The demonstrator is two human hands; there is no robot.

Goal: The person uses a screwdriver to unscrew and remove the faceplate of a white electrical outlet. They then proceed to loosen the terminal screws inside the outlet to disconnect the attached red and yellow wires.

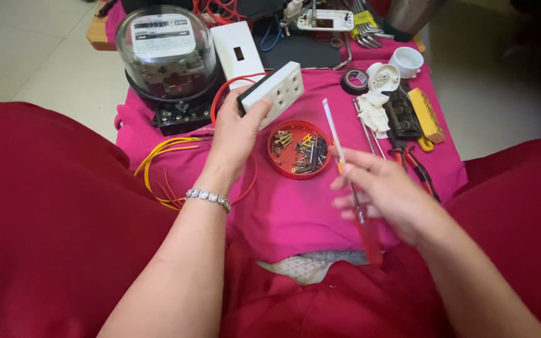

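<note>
The left hand [236,134] grips a white socket block [273,92] by its near end, fingers wrapped under it. The right hand [380,194] pinches a screwdriver [345,175], shaft pointing away towards the socket. A red dish of screws [299,150] lies between the hands. The socket looks rigid, light and smooth-faced; its edges seem the safest hold.

White socket [272,92] (red screw dish [300,149])
</note>
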